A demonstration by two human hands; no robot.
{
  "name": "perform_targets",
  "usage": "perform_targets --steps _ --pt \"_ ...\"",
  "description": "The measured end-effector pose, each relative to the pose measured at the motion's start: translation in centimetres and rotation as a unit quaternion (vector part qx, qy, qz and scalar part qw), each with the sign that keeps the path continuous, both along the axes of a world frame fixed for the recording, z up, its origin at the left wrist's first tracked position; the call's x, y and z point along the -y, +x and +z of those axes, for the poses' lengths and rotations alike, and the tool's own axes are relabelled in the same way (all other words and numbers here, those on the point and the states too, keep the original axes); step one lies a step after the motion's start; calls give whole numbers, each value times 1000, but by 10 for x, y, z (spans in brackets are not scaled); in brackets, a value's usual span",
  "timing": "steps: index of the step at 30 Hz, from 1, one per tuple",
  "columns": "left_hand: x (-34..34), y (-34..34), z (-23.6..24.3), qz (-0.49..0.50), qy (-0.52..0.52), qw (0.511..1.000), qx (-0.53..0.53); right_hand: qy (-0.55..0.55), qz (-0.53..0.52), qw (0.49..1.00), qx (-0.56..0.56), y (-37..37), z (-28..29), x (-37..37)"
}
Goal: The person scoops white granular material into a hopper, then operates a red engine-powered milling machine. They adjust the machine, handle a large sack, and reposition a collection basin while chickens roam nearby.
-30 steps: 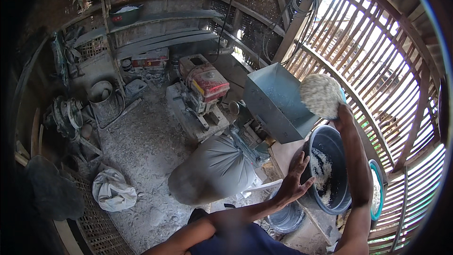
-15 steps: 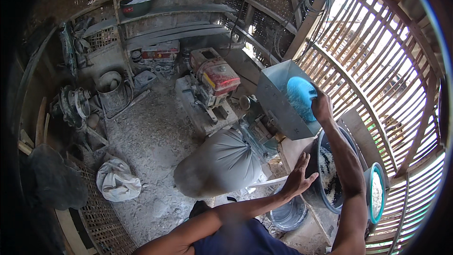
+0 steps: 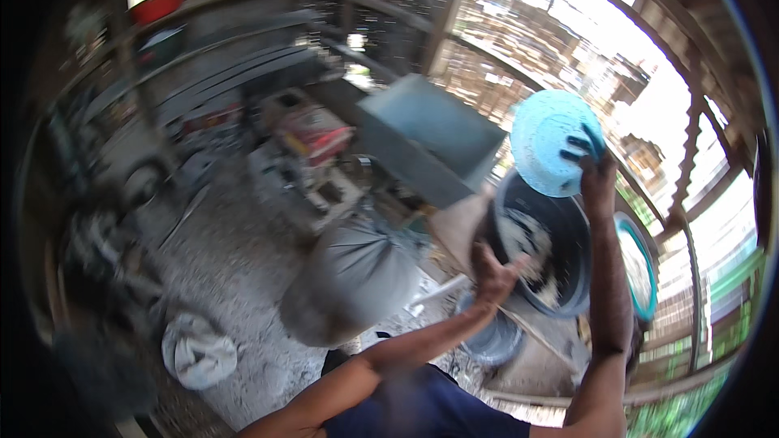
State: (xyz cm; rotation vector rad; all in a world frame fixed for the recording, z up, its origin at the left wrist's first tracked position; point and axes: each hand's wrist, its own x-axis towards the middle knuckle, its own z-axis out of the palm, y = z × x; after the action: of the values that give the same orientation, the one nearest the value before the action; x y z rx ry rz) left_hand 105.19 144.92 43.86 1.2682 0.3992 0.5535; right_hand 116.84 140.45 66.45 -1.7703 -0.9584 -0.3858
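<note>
My right hand [image 3: 596, 174] grips a light blue plastic bowl [image 3: 550, 142] by its edge. The bowl is tilted above the far rim of a large dark tub [image 3: 578, 235], and its inside cannot be seen. Pale, grain-like stuff [image 3: 527, 235] lies in the tub, with dark bottom showing beside it. On the tub's near-left rim is my left hand [image 3: 493, 273], its thumb over the edge and its fingers along the outside, somewhat blurred. A grey metal hopper [image 3: 442, 126] stands left of the bowl, apart from it.
A teal-rimmed basin [image 3: 637, 268] of white stuff stands right of the tub. A full grey sack [image 3: 349, 284], a red engine [image 3: 312, 130] and a grey bucket [image 3: 493, 337] are to the left. A slatted wall [image 3: 519, 57] runs behind.
The blue bowl has come out of the hopper and moved right, over the tub. My left hand has closed from stretched fingers onto the tub's rim. The whole view has swung right.
</note>
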Motion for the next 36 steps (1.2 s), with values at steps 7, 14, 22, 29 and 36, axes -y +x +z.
perform_targets --steps 7,14,22,29,36 --pt "46 35 -35 19 -108 990 -91 -415 -171 887 111 -67 -127 163" --pt "41 64 -8 130 -89 987 -17 -142 -241 959 -44 -35 -121 198" --pt "45 11 -2 143 -86 979 119 94 -238 965 -59 -97 -74 227" --pt "14 -32 -13 54 -255 952 161 -13 -388 921 -39 -101 -86 226" --pt "5 -24 -10 18 -186 978 95 -322 -360 873 66 -60 -156 246"
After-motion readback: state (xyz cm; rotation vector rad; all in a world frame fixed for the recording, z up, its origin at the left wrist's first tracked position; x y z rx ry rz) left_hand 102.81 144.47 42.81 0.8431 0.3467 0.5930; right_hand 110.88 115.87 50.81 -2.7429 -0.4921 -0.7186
